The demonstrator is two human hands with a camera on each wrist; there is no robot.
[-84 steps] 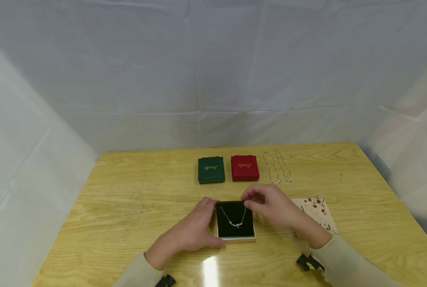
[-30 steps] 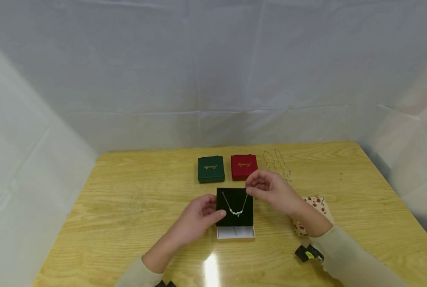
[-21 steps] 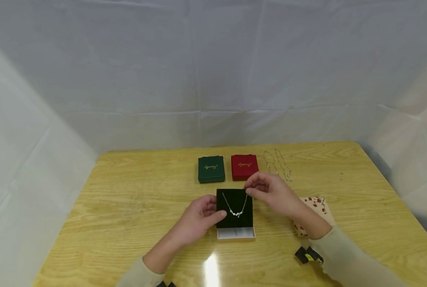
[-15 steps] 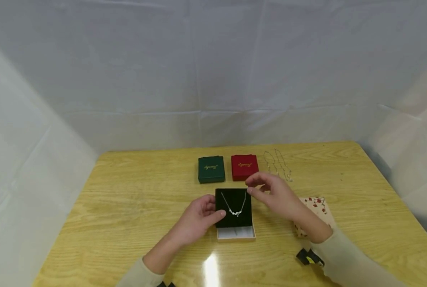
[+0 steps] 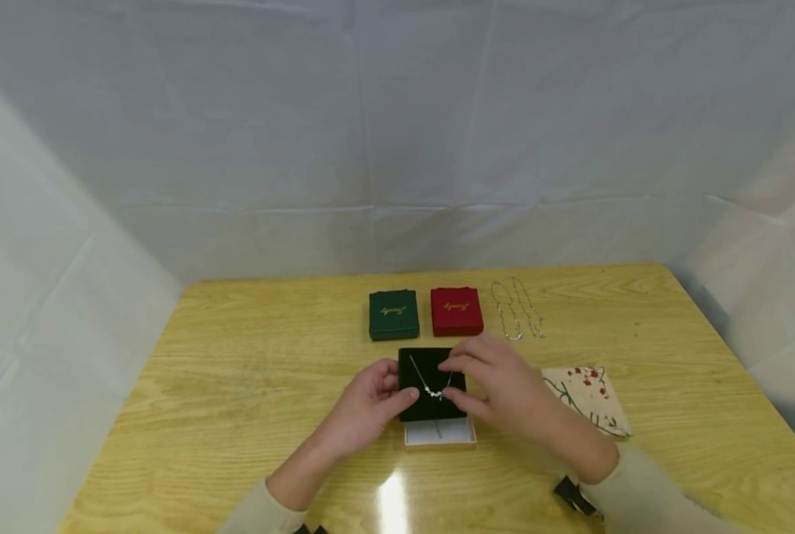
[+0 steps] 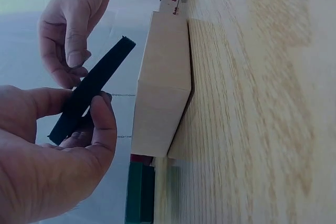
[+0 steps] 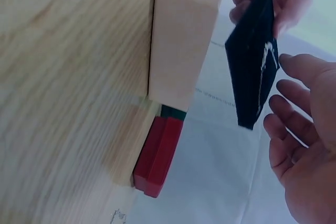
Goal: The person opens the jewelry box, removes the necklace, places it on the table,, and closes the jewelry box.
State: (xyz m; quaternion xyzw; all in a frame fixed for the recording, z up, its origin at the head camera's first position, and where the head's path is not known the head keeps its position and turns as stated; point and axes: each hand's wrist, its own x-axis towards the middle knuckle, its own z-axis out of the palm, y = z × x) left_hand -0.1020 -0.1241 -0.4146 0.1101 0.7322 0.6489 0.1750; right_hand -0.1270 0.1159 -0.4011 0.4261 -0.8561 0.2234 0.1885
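My left hand pinches the left edge of a dark velvet necklace pad, thumb on its face and fingers behind. The pad is tilted above an open, shallow pale box. Across its face hangs a silver necklace with a beaded pendant section. Thin chain ends run from behind the pad toward the box in the left wrist view. Over the pad's right side is my right hand; in the right wrist view its fingers are loosely spread, the thumb tip right at the pendant.
A green box and a red box lie shut behind the pad. Two silver necklaces lie to their right. A flower-printed lid rests by my right forearm on the wooden table.
The pad has come up out of the box, with my left hand shifting from the box's side to the pad's edge. My right hand has moved from the upper right corner down over the necklace.
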